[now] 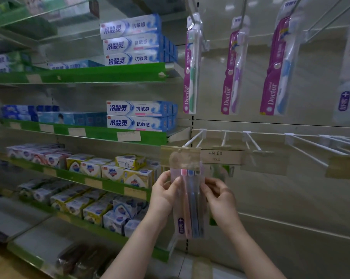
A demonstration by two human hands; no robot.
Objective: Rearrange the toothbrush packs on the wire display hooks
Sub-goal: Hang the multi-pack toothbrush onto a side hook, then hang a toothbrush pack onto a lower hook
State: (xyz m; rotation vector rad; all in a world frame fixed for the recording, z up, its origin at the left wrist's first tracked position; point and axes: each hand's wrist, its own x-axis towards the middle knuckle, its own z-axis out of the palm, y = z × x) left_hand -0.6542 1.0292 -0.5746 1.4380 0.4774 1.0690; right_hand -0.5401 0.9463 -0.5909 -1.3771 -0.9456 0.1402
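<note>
Here we hold a clear toothbrush pack upright in front of the pegboard, its long axis vertical, the header end up at a wire hook and the brush heads pointing up just under that header. The pack hangs or is held at the hook's tip; we cannot tell whether its hole is over the wire. Our left hand grips the pack's left edge, thumb on the front face and fingers curled behind, the forearm rising from below. Our right hand pinches the right edge at about the same height, fingers curled toward the pack, wrist bent inward. Both grips are closed on the pack. Behind it a green pack shows partly, beside a handwritten label. Bare hooks run along the same rail to the right. Above, three purple packs hang vertical on upper hooks. To the left, shelves carry toothpaste boxes and soap boxes.
</note>
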